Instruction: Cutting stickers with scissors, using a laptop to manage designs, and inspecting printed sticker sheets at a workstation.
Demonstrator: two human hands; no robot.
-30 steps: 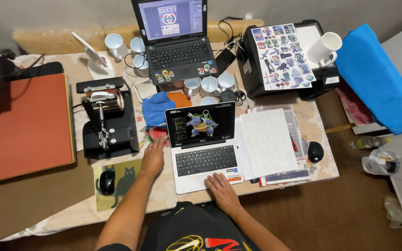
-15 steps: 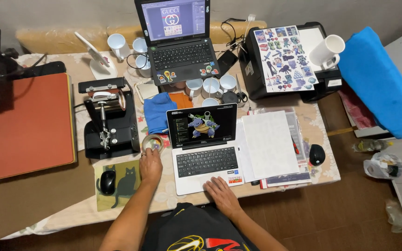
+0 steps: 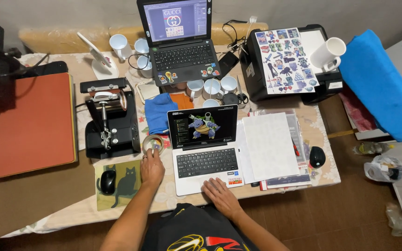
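My left hand (image 3: 152, 168) rests on the table left of the white laptop (image 3: 205, 160), its fingertips touching a roll of clear tape (image 3: 154, 143). My right hand (image 3: 220, 194) lies flat on the laptop's palm rest at the front edge, fingers spread, holding nothing. The laptop screen shows a cartoon turtle picture. A green mouse pad with a black cat (image 3: 118, 184) and a black mouse (image 3: 107, 181) lie just left of my left hand.
A black mug press (image 3: 109, 124) stands behind the tape, a flat heat press with an orange pad (image 3: 24, 123) at left. A second laptop (image 3: 180, 39), white mugs (image 3: 212, 87), a blue cloth (image 3: 160, 112), paper sheets (image 3: 270, 145), a second mouse (image 3: 317, 156) and a printer with a sticker sheet (image 3: 287, 60) fill the table.
My left hand drew back from beside the laptop's screen toward the near-left, uncovering the tape roll, and now touches it with the fingertips. My right hand stayed on the palm rest.
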